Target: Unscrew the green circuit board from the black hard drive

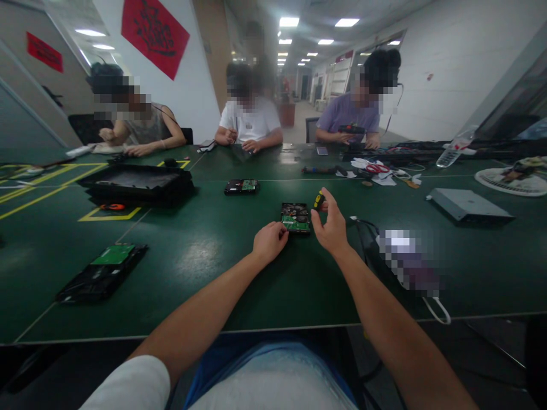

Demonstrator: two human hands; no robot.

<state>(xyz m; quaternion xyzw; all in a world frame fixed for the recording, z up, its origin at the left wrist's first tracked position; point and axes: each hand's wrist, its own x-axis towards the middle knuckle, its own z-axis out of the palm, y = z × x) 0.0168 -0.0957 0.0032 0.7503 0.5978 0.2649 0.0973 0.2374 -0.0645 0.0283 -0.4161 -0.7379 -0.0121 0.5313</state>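
Left fingers point(280, 229): together, touching 1 drive point(294, 218) | right fingers point(330, 201): clamped on 1 tool point(318, 200) (yellow-black, stubby)

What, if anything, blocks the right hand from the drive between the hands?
Nothing visible, just a strip of table between right hand and drive. Left hand is at the drive's near left corner, not between.

No text, brand or number legible in this view. Large red sheet point(155, 35) on the wall: black brush-style characters, not readable. Smaller red sheet point(44, 52), far left: dark characters, also not readable. White shirt point(252, 118) across the table: small dark chest print, too small to read. Clear bottle point(456, 148): reddish label marking, illegible.
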